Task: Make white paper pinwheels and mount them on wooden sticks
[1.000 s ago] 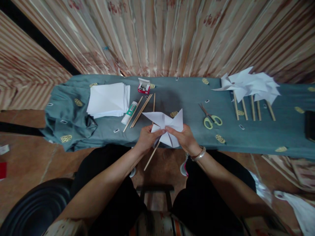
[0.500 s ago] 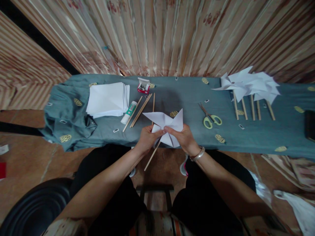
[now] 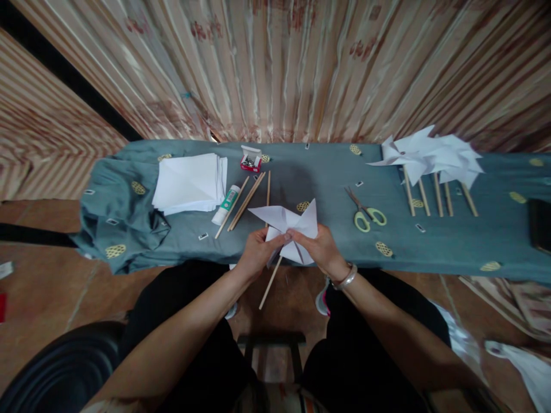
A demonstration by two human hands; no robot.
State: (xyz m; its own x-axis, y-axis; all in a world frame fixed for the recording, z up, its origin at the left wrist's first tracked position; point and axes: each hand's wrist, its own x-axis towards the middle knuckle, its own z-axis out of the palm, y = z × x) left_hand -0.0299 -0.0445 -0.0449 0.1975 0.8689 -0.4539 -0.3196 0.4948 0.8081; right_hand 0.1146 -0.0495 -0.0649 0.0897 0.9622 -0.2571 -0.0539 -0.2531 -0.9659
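A white paper pinwheel [image 3: 302, 224] is between my two hands at the table's front edge, its pointed blades spread outward. My left hand [image 3: 258, 250] grips its left side, thumb pressed at the centre. On the other side my right hand [image 3: 321, 246] holds the paper, its thumb meeting the left one over the middle. A thin wooden stick [image 3: 271, 282] slants down from behind the paper, below the table's edge. The fingers behind the pinwheel are hidden, and so is the stick's upper end.
On the cloth-covered table [image 3: 331, 172] lie a paper stack [image 3: 187, 183], a glue stick [image 3: 226, 205], several wooden sticks [image 3: 247, 202], and an open red box [image 3: 250, 163] of small metal pieces. Rightward are scissors [image 3: 365, 213], several finished pinwheels [image 3: 434, 155] and a dark object [image 3: 539, 225].
The view has tilted slightly, so the table sits lower in the picture. The free end of the stick under the pinwheel has swung a little to the right. Both hands keep their hold.
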